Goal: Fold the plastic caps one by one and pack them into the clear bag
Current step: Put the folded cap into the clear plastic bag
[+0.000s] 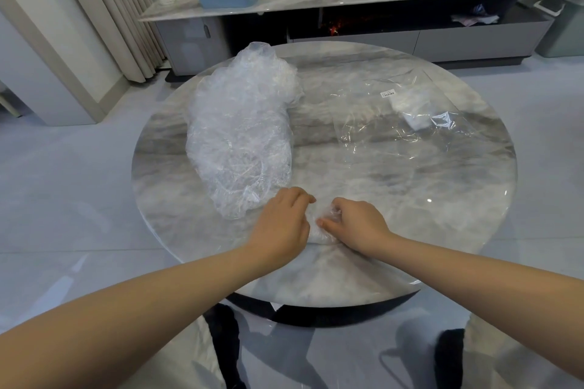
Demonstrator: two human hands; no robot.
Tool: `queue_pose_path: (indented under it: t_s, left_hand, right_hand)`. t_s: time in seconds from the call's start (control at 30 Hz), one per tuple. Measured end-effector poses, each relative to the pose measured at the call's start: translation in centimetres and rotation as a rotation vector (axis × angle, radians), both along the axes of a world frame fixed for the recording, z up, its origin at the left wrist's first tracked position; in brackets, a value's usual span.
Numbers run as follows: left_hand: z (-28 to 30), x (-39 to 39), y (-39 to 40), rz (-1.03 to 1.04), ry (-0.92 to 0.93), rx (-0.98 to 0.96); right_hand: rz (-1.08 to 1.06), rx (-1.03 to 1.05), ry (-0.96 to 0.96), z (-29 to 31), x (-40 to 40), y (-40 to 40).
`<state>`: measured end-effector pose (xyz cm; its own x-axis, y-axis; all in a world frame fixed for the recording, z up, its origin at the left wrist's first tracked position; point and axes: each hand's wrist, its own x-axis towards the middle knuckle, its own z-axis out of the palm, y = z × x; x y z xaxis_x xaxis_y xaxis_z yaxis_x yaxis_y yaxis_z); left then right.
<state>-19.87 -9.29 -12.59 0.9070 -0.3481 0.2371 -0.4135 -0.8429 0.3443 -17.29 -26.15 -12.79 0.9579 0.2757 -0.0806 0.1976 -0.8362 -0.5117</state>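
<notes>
Two hands, left hand point(284, 218) and right hand point(354, 224), pinch one cap point(322, 227) together; one pile point(240, 136) lies beyond the left, one bag point(410, 123) beyond the right.

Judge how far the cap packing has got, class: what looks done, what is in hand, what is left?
Done: the clear bag on the right seems to hold some folded white plastic already. In hand: the left hand and right hand are working one cap at the table's near edge. Left: a big pile of unfolded caps on the left.
</notes>
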Motion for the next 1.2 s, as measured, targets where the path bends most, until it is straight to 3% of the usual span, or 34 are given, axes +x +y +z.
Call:
queue_pose_path:
  t_s: [0.07,0.2,0.3,0.37,0.53,0.7,0.83,0.97,1.07,1.2]
  left_hand:
    - [-0.8,-0.2,0.3,-0.152,-0.044,0.178]
    - [-1.8,-1.4,0.6,-0.163,0.211,0.455]
    - [-2.3,-1.6,0.9,-0.122,0.268,0.498]
    - [-2.2,-1.7,0.9,-0.095,0.319,0.494]
    - [-2.0,-2.0,1.0,-0.087,0.398,0.435]
    - [-2.1,-1.9,1.0,-0.092,0.435,0.401]
    - [-1.8,-1.9,0.7,-0.074,0.476,0.332]
    - [-0.8,-1.1,0.1,0.079,0.375,0.063]
    - [-0.2,-0.6,-0.5,0.186,0.335,0.118]
    - [0.8,0.7,-1.4,0.249,0.501,0.157]
  right_hand:
    - [0.003,-0.037,-0.031,0.1,-0.1,0.0]
    - [0.049,-0.138,-0.136,0.2,-0.2,-0.1]
    - [0.248,-0.213,-0.485,-0.4,-0.2,-0.6]
    - [0.365,-0.264,-0.597,-1.4,-0.3,-1.1]
    - [0.353,-0.473,-0.332,-2.2,-0.9,-2.0]
    - [0.367,-0.453,-0.105,-1.6,-1.1,-2.1]
    - [0.379,-0.449,-0.076,-1.2,-1.1,-1.7]
    - [0.399,-0.435,-0.061,-0.9,-0.8,-1.5]
    - [0.372,-0.308,-0.125,-0.2,-1.2,-1.4]
    - [0.292,-0.187,-0.107,0.3,-1.7,-1.3]
